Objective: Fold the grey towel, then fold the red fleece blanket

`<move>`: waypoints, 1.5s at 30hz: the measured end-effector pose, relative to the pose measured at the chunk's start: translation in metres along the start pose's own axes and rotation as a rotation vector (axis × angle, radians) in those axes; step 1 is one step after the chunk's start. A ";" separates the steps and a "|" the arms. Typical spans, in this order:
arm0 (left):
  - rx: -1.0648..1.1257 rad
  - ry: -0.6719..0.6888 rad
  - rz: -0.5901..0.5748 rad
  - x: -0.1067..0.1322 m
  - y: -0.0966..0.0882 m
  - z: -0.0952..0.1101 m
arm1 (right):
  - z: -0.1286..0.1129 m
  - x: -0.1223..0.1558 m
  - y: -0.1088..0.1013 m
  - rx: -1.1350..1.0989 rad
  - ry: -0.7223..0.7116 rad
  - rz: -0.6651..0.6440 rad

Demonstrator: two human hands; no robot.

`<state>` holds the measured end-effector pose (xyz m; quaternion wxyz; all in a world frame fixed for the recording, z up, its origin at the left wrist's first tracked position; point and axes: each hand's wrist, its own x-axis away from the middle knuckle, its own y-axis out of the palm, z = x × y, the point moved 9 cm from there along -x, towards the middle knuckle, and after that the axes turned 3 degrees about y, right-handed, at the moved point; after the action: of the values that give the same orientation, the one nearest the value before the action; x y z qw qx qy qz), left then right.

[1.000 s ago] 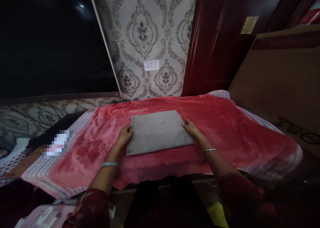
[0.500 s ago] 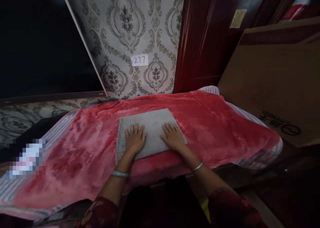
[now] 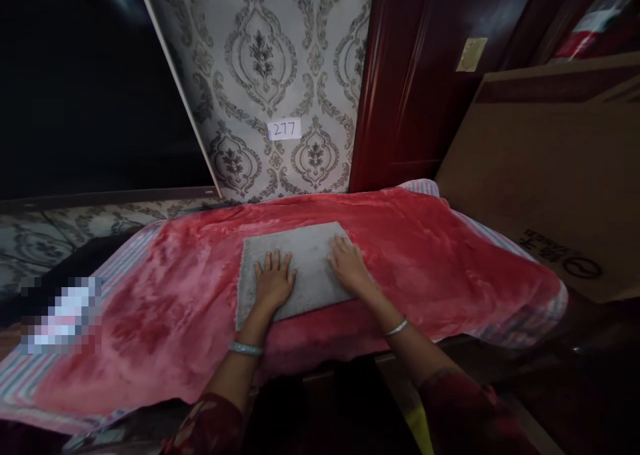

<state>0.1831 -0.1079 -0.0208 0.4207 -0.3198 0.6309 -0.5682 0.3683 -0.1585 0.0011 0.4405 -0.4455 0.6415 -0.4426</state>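
Note:
A grey, fuzzy cloth [image 3: 310, 275], roughly rectangular like a towel, lies flat on a red plush blanket [image 3: 430, 262]. My left hand [image 3: 274, 280] rests palm down on the cloth's left part, fingers spread. On its right part lies my right hand [image 3: 346, 263], palm down, with the fingers stretched forward and closer together. Neither hand grips anything. The cloth's right edge is partly hidden under my right hand and wrist.
Behind the blanket stands a patterned wall with a paper label [image 3: 285, 129] reading 277. A large dark screen [image 3: 90, 95] is at the left. A cardboard box [image 3: 545, 168] leans at the right by a dark red door [image 3: 400, 75]. A bottle [image 3: 593, 28] shows above the box.
My right hand's fingers have drawn closer together and turned slightly on the cloth. My left hand stays flat in about the same place. The whole view has shifted a little.

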 end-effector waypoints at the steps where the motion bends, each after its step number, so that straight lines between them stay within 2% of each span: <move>1: 0.000 0.001 0.007 0.000 0.000 0.000 | -0.020 -0.006 0.000 -0.009 -0.068 -0.003; 4: -0.010 0.004 -0.002 0.000 0.001 -0.001 | -0.063 -0.022 0.012 -0.027 -0.214 -0.052; 6: -0.017 0.007 -0.018 0.000 0.001 -0.001 | -0.064 -0.029 0.023 -0.025 -0.220 -0.083; 9: -0.018 -0.001 -0.033 -0.001 0.001 -0.002 | -0.033 -0.036 0.035 -0.006 -0.090 -0.086; 12: -0.012 -0.010 -0.052 0.000 0.003 0.000 | 0.003 -0.037 0.036 0.023 0.045 -0.049; 14: -0.006 -0.015 -0.059 0.002 0.003 0.000 | 0.014 -0.037 0.036 0.034 0.087 -0.053; 17: 0.023 -0.019 -0.082 0.000 -0.002 -0.002 | 0.016 -0.043 0.033 0.033 0.117 -0.081; 21: 0.108 -0.026 -0.096 -0.024 -0.027 -0.013 | -0.013 -0.064 0.022 0.013 0.011 -0.068; 23: 0.116 -0.070 -0.063 -0.043 -0.042 -0.025 | -0.036 -0.075 0.022 0.006 -0.063 -0.091; 25: 0.100 -0.107 -0.030 -0.059 -0.048 -0.035 | -0.057 -0.083 0.027 0.000 -0.106 -0.122; 28: 0.069 -0.125 -0.026 -0.072 -0.034 -0.040 | -0.086 -0.087 0.039 -0.022 -0.196 -0.136; 31: 0.025 -0.132 -0.057 -0.074 -0.010 -0.042 | -0.098 -0.087 0.049 -0.068 -0.273 -0.139; 34: -0.010 -0.117 -0.076 -0.075 0.002 -0.044 | -0.080 -0.092 0.050 -0.082 -0.240 -0.139; 40: -0.010 -0.109 -0.107 -0.079 0.002 -0.045 | 0.015 -0.107 0.043 -0.035 0.059 -0.136; 42: -0.008 -0.106 -0.096 -0.080 0.002 -0.045 | 0.041 -0.107 0.045 -0.055 0.137 -0.135; 45: -0.003 -0.105 -0.084 -0.081 0.002 -0.046 | 0.057 -0.108 0.044 -0.070 0.179 -0.129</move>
<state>0.1777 -0.0159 -0.0091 0.4284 -0.3761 0.5949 -0.5667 0.4383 -0.0558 -0.0349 0.3363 -0.4598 0.6632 -0.4855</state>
